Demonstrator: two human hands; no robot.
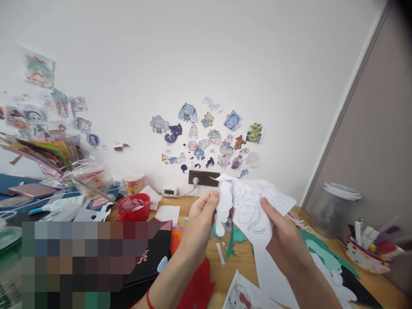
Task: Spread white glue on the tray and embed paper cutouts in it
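Between the thumb and fingers of my left hand [206, 212] is a small white paper cutout [223, 206] with a wavy, rounded outline. My right hand [285, 234] grips a larger sheet of white paper [247, 195], its thumb lying across the front. Black outline drawings of curved, segmented shapes cover that sheet, and its edges are cut unevenly. Cutout and sheet are held up side by side above the wooden desk; whether they touch is unclear. Below them lie green paper scraps [238, 235] and a narrow white strip [220, 254].
A red bowl [140, 206] stands left of centre, with a black box [154, 253] in front of it. Red paper [201, 283] and a character drawing [243, 296] lie near the front. At right are a pen holder [367, 253] and a lidded clear container [334, 210].
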